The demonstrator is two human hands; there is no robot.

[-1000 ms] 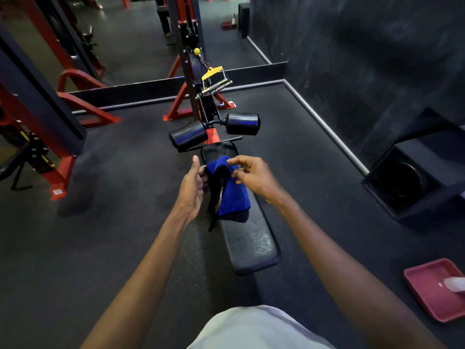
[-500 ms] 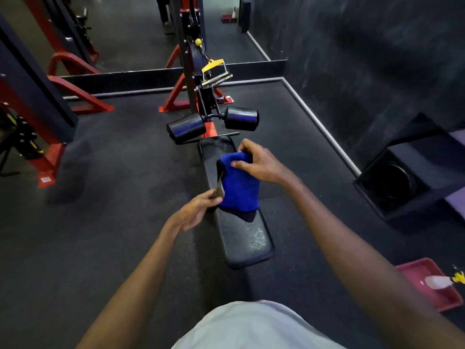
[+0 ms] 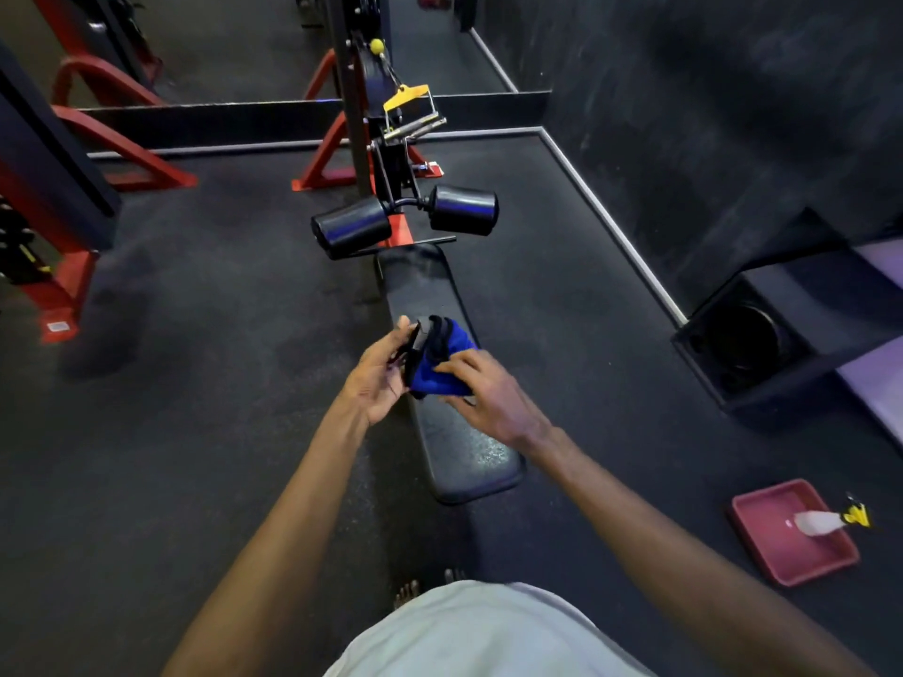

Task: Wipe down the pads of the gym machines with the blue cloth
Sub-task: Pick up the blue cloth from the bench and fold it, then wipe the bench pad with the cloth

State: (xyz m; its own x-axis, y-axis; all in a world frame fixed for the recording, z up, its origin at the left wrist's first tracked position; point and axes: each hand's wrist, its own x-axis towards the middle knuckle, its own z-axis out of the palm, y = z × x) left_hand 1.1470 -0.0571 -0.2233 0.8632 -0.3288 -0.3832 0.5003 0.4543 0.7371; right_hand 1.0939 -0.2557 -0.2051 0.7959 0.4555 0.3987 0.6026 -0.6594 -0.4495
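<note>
blue cloth [image 3: 442,371] pinched: left fingers [image 3: 391,345], right fingers [image 3: 457,367]

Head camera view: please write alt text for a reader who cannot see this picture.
A left hand and a right hand hold a bunched blue cloth above a long black padded bench. Beyond it are two black cylindrical roller pads; at the right, a red plastic tray with a white spray bottle lies on the dark floor.

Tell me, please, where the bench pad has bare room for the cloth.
The bench pad is bare at its far end, between the roller pads and the blue cloth, and again this side of the right hand. The middle is crowded: it and the left hand hold the cloth.
</note>
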